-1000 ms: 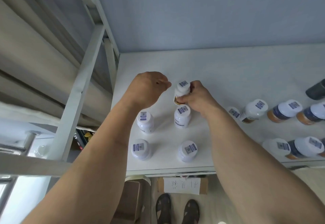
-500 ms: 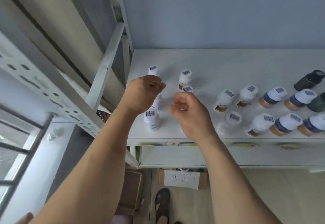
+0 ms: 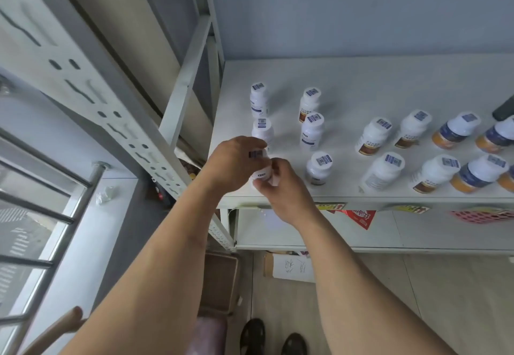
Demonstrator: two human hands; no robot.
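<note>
A small white bottle (image 3: pixel 261 169) with a barcode sticker on its cap sits at the front left corner of the white shelf (image 3: pixel 375 81). My left hand (image 3: pixel 233 164) grips it around the cap and upper body. My right hand (image 3: pixel 281 185) pinches its lower part from the right. Most of the bottle is hidden between the two hands. Several more white bottles stand behind and to the right: one (image 3: pixel 262 130) just behind my left hand, one (image 3: pixel 312 131) in the middle, one (image 3: pixel 319 168) beside my right hand.
Further right stand two rows of white and blue-orange bottles (image 3: pixel 478 172). A perforated metal rack upright (image 3: pixel 155 143) runs along the shelf's left side. Below is a lower shelf (image 3: pixel 375 232), a cardboard box (image 3: pixel 289 267) on the floor and my shoes (image 3: pixel 274 339).
Both hands have come back to the front left corner and closed on one bottle there. One second ago the right hand was at a bottle further back, which now stands free.
</note>
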